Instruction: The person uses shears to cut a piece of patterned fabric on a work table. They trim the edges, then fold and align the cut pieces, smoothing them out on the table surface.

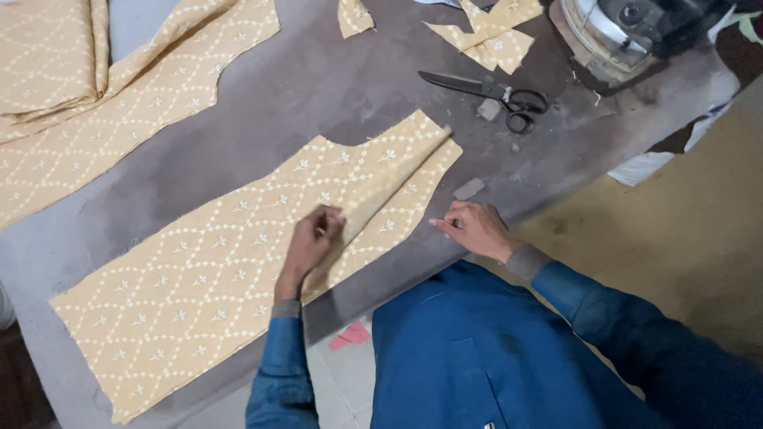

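Panel is cut; your left hand pinches its near-edge fold, about half turned. Right hand rests released on the surface. Scissors lie at the far edge.

Blue jacket, grey knit cuffs at wrists.

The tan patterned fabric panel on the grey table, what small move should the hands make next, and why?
Probably the left hand should press the raised fold flat. It pinches a ruler-like strip standing up along the tan patterned fabric panel, lifting a ridge toward the panel's upper corner, while the right hand rests on the grey table beside the panel's edge.
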